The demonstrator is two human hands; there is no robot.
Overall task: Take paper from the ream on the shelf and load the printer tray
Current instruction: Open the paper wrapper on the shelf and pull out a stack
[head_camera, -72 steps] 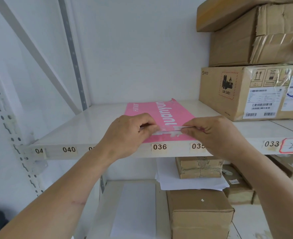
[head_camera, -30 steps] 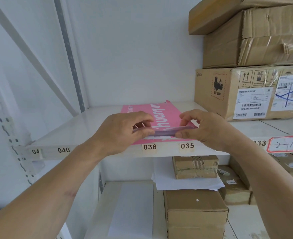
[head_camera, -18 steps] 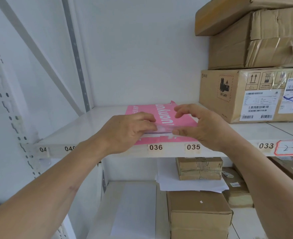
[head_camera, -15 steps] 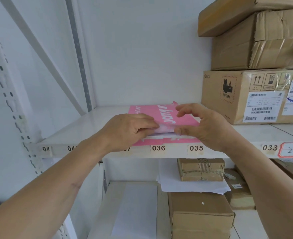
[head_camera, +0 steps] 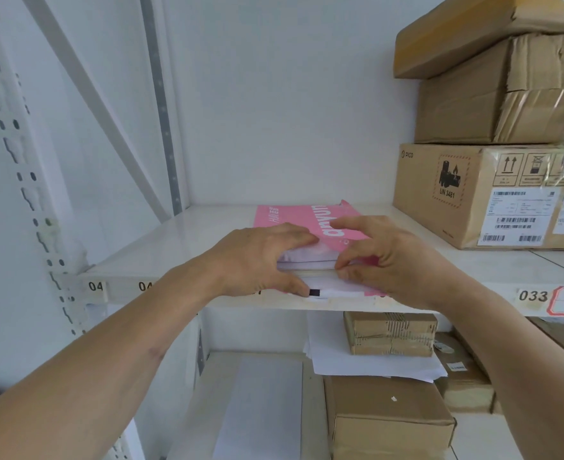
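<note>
A pink-wrapped paper ream [head_camera: 294, 215] lies flat on the white shelf [head_camera: 161, 247], its near end open. White sheets [head_camera: 307, 257] show at that open end, split into an upper and a lower part. My left hand [head_camera: 257, 257] grips the sheets from the left, fingers on top and thumb under. At the right, my right hand [head_camera: 387, 260] pinches the same stack, thumb at the paper edge, index finger raised over the wrapper. No printer is in view.
Stacked cardboard boxes [head_camera: 493, 194] stand on the shelf just right of the ream. Below, on the lower shelf, are more boxes [head_camera: 387, 423] and loose white sheets [head_camera: 370, 363]. Shelf uprights and a diagonal brace [head_camera: 101, 107] stand at the left.
Both hands went from pulling at the wrapper's near edge to gripping the white sheets. The stack's front end is now lifted and parted, with more white paper showing.
</note>
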